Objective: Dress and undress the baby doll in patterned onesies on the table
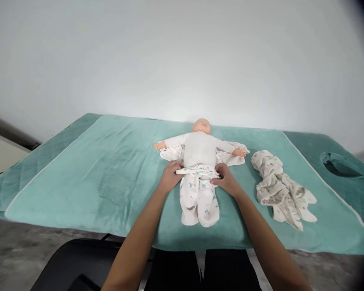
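Observation:
A baby doll (200, 147) lies on its back on a green-covered table, head away from me and arms stretched out sideways. Its torso and arms are white. Printed white baby pants (198, 198) cover its legs and feet, their waistband bunched at the doll's waist. My left hand (171, 176) pinches the waistband at the left side. On the other side, my right hand (226, 179) grips the waistband between thumb and fingers. Spread-out white cloth (171, 153) lies under the doll's arms and back.
Crumpled printed baby clothes (283, 190) lie to the right of the doll. Farther right, the green table cover (79, 173) has an oval hole (341, 166). A black chair (79, 262) stands below the front edge, and a white wall (182, 60) rises behind.

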The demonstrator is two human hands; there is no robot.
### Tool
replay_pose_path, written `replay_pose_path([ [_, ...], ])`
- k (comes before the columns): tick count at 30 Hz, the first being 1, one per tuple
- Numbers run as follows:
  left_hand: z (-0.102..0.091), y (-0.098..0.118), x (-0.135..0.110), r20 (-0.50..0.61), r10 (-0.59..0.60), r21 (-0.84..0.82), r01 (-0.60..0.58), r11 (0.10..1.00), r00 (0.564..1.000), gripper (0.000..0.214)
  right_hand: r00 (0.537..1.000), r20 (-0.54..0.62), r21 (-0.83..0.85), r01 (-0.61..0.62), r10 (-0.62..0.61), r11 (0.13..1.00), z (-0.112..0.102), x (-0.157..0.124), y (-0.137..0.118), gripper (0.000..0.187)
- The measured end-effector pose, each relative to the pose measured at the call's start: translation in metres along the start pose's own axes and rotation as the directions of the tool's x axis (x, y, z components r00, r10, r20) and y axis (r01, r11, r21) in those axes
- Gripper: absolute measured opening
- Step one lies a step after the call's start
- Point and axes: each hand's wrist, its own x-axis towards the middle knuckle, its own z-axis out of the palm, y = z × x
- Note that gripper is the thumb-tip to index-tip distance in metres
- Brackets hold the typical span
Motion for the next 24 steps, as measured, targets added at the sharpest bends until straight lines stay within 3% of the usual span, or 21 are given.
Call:
replay_pose_path([
  [3, 0.003, 0.000, -0.006, -0.035, -0.126, -0.029, 0.125, 0.992, 0.991, 0.021, 0.997, 0.013, -0.058, -0.069, 0.070, 0.996, 0.004, -0.011, -0.004, 0.042],
  [7, 0.001, 0.005, -0.009, 0.023, -0.333, -0.185, 0.331, 0.925, 0.943, 0.019, 0.994, -0.035, -0.027, -0.104, 0.103, 0.994, 0.009, -0.013, -0.007, 0.041],
  [10, -0.008, 0.013, -0.014, 0.140, -0.312, -0.262, 0.339, 0.904, 0.940, 0.025, 0.994, -0.029, 0.013, -0.101, 0.101, 0.995, 0.010, -0.016, -0.010, 0.039],
  [13, -0.020, 0.021, -0.023, 0.317, -0.243, -0.264, 0.332, 0.906, 0.917, 0.054, 0.996, 0.080, -0.008, -0.046, 0.046, 0.999, 0.007, -0.028, -0.017, 0.038],
  [15, -0.024, 0.025, -0.031, 0.361, -0.223, -0.177, 0.302, 0.937, 0.905, 0.070, 0.986, 0.164, -0.063, -0.012, 0.022, 0.998, 0.007, -0.041, -0.023, 0.057],
  [17, -0.022, 0.029, -0.039, 0.313, -0.204, -0.043, 0.228, 0.973, 0.928, 0.059, 0.978, 0.206, -0.163, 0.014, 0.021, 0.986, 0.008, -0.054, -0.030, 0.074],
  [18, -0.019, 0.031, -0.043, 0.269, -0.191, 0.023, 0.192, 0.981, 0.944, 0.046, 0.977, 0.213, -0.222, 0.025, 0.024, 0.975, 0.010, -0.058, -0.033, 0.071],
  [21, -0.004, 0.039, -0.059, 0.101, -0.229, 0.137, 0.214, 0.967, 0.968, 0.024, 0.977, 0.205, -0.331, 0.018, 0.053, 0.944, 0.017, -0.066, -0.040, 0.032],
  [24, 0.005, 0.051, -0.077, -0.063, -0.360, 0.082, 0.365, 0.927, 0.931, 0.020, 0.985, 0.122, -0.215, -0.090, 0.118, 0.972, 0.023, -0.068, -0.046, 0.020],
])
